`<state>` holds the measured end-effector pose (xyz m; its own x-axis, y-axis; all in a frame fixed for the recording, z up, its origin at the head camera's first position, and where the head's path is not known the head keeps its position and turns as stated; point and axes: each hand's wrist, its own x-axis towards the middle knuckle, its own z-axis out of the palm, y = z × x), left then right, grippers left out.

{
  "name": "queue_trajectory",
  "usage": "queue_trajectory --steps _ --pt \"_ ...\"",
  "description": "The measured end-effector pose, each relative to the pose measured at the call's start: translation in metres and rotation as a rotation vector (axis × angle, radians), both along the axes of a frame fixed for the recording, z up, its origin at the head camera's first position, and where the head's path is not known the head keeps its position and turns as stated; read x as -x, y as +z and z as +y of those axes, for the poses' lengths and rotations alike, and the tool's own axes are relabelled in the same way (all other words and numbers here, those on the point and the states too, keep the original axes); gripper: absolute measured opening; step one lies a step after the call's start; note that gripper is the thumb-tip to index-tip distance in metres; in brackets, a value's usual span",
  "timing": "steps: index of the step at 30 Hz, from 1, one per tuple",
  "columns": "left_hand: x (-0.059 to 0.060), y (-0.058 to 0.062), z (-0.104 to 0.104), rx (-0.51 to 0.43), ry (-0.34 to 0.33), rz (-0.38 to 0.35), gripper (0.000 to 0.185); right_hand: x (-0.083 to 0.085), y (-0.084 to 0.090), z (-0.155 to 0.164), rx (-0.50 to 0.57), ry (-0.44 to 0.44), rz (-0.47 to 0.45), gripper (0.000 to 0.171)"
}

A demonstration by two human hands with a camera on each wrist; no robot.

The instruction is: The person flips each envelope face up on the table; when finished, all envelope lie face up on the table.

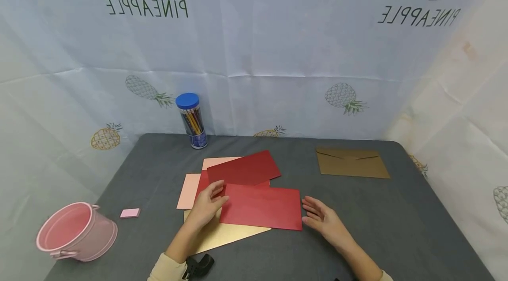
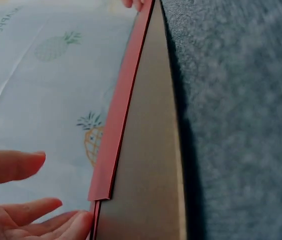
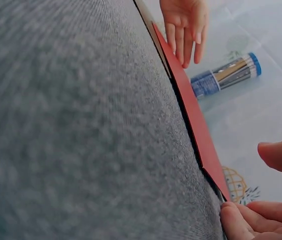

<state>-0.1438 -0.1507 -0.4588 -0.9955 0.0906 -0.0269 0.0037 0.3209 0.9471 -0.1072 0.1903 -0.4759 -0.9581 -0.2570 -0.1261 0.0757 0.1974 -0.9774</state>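
Bare left hand (image 1: 206, 204) and right hand (image 1: 323, 219); cream sleeves; black strap-mounted device at left wrist (image 1: 198, 267).

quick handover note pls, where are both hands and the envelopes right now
Left hand: open, fingers resting on the left end of the front red envelope; no grip on it.
Right hand: open, fingertips at that envelope's right edge, flat on the grey table.
Paper: a second red envelope lies behind, over pink sheets; a gold sheet sits under the front one. A brown envelope lies apart at the far right.
Also here: pencil tube, pink bucket, small pink block.
Done: the front envelope lies flat and closed. Left: nothing is lifted or opened yet.
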Motion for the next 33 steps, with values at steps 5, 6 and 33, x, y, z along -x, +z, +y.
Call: queue_trajectory --steps 5,6,33 --pt "0.000 -0.003 -0.001 0.007 0.016 -0.010 0.052 0.000 -0.001 -0.003 -0.020 -0.025 0.007 0.067" --pt "0.000 -0.003 -0.001 0.004 0.016 -0.018 0.052 0.000 -0.001 -0.004 -0.028 -0.028 0.011 0.067" --pt "-0.003 -0.006 0.013 -0.382 0.143 -0.077 0.048 0.003 -0.016 -0.004 0.213 -0.144 0.106 0.060"
